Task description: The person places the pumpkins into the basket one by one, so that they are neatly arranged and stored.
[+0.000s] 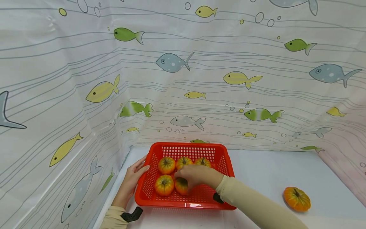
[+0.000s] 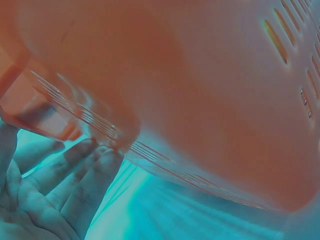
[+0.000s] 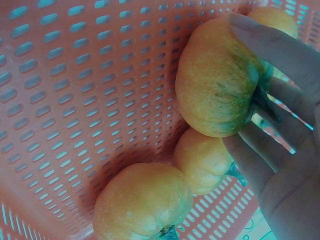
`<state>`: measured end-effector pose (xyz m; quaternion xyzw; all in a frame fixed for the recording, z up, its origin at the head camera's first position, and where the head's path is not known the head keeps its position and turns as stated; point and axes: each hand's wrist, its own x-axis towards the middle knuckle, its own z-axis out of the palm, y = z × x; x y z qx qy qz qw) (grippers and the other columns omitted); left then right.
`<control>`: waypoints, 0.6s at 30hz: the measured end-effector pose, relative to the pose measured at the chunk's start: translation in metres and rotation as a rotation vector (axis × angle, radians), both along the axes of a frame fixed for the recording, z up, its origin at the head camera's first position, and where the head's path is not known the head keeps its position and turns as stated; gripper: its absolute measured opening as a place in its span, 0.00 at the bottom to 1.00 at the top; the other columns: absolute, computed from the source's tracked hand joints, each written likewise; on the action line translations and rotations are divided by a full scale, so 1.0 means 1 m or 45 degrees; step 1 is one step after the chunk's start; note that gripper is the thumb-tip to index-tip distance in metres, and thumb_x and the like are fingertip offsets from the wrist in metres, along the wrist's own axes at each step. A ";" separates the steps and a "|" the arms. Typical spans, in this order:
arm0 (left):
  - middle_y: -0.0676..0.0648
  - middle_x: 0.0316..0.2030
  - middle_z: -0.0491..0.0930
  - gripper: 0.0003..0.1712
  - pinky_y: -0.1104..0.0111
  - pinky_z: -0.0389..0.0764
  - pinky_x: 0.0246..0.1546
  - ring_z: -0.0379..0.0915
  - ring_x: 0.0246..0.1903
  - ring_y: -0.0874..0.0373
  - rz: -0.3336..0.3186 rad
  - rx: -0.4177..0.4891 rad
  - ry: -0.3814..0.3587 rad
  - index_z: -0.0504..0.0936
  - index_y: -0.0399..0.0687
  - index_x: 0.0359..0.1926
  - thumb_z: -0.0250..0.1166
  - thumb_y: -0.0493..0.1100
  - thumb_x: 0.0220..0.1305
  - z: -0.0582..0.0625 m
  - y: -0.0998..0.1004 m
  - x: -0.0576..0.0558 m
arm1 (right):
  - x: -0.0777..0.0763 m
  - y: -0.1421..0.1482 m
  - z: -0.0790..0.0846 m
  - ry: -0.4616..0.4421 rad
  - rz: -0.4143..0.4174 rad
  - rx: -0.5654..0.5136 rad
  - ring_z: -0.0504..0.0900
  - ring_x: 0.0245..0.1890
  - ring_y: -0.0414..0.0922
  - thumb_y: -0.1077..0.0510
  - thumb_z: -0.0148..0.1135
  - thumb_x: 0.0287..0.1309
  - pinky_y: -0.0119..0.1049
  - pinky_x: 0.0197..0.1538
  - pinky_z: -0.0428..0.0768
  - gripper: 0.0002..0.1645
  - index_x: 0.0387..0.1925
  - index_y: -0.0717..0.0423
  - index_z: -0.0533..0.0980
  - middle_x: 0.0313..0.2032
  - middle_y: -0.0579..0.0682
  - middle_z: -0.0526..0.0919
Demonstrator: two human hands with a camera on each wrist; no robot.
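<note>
A red plastic basket with slotted walls stands on the white table. My left hand holds its left rim, the thumb over the edge and the fingers against the outer wall, as the left wrist view shows. Inside the basket my right hand grips a small orange pumpkin with a greenish top and dark stem, thumb on one side and fingers on the other. From the head view, the hand covers part of this pumpkin. Several similar pumpkins sit around it in the basket, mostly toward the left and back.
Another orange pumpkin lies on the white table, right of the basket. A hanging sheet printed with fish encloses the back and both sides. Black wrist devices sit at both cuffs.
</note>
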<state>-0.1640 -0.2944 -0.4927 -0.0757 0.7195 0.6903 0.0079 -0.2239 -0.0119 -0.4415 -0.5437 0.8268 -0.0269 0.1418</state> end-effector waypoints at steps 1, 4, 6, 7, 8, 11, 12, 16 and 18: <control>0.36 0.70 0.73 0.36 0.62 0.89 0.49 0.84 0.53 0.57 0.001 -0.004 0.002 0.65 0.55 0.78 0.65 0.48 0.74 0.000 0.000 0.000 | 0.000 0.000 0.000 -0.001 -0.001 0.000 0.81 0.47 0.31 0.50 0.84 0.46 0.23 0.56 0.80 0.34 0.56 0.44 0.81 0.49 0.36 0.86; 0.36 0.69 0.73 0.36 0.62 0.89 0.48 0.85 0.51 0.59 0.005 -0.011 0.004 0.65 0.55 0.78 0.65 0.48 0.74 -0.001 0.000 0.000 | 0.001 0.000 0.001 -0.002 -0.003 -0.005 0.81 0.46 0.31 0.50 0.84 0.46 0.23 0.55 0.80 0.33 0.56 0.43 0.81 0.48 0.36 0.86; 0.35 0.69 0.73 0.36 0.62 0.89 0.48 0.85 0.51 0.59 0.007 -0.016 0.008 0.64 0.54 0.78 0.64 0.48 0.74 -0.001 0.001 0.001 | 0.001 0.001 0.001 0.001 -0.005 -0.005 0.81 0.47 0.31 0.50 0.84 0.46 0.23 0.55 0.80 0.33 0.56 0.43 0.81 0.48 0.36 0.86; 0.36 0.70 0.73 0.36 0.62 0.89 0.48 0.85 0.51 0.59 0.007 -0.013 0.005 0.64 0.54 0.78 0.64 0.48 0.74 -0.001 0.001 0.001 | 0.001 0.001 0.001 0.003 -0.006 -0.004 0.82 0.47 0.31 0.49 0.84 0.46 0.23 0.55 0.80 0.33 0.56 0.43 0.81 0.48 0.36 0.86; 0.36 0.70 0.72 0.36 0.62 0.89 0.48 0.85 0.52 0.59 0.005 -0.013 0.003 0.64 0.55 0.79 0.64 0.48 0.74 0.000 0.001 0.001 | 0.002 0.001 0.001 0.006 -0.006 -0.004 0.82 0.47 0.31 0.49 0.84 0.46 0.23 0.55 0.80 0.34 0.56 0.43 0.81 0.48 0.36 0.86; 0.36 0.70 0.72 0.36 0.61 0.89 0.49 0.84 0.53 0.56 0.008 -0.007 0.006 0.65 0.55 0.78 0.64 0.48 0.74 0.001 0.001 0.002 | 0.002 0.002 0.002 0.003 -0.008 -0.012 0.82 0.47 0.31 0.49 0.84 0.47 0.24 0.56 0.80 0.34 0.57 0.44 0.81 0.49 0.36 0.87; 0.36 0.71 0.72 0.36 0.62 0.89 0.49 0.84 0.54 0.55 0.008 -0.003 0.003 0.65 0.56 0.78 0.64 0.48 0.74 0.000 0.001 0.001 | 0.002 0.003 0.003 -0.002 -0.009 -0.018 0.82 0.47 0.32 0.49 0.83 0.47 0.24 0.56 0.80 0.34 0.57 0.44 0.81 0.49 0.37 0.87; 0.36 0.71 0.72 0.36 0.62 0.88 0.50 0.83 0.55 0.54 0.008 -0.012 0.002 0.64 0.55 0.79 0.64 0.48 0.74 0.000 0.001 0.000 | 0.002 0.007 0.010 -0.048 -0.044 -0.065 0.82 0.47 0.33 0.49 0.82 0.49 0.25 0.56 0.80 0.32 0.58 0.45 0.81 0.50 0.36 0.87; 0.36 0.71 0.72 0.36 0.62 0.88 0.50 0.84 0.55 0.55 0.010 -0.018 -0.004 0.64 0.56 0.78 0.64 0.48 0.74 -0.001 0.001 0.000 | 0.002 0.011 0.016 -0.076 -0.079 -0.086 0.82 0.49 0.34 0.49 0.81 0.49 0.26 0.58 0.80 0.33 0.59 0.45 0.81 0.51 0.36 0.87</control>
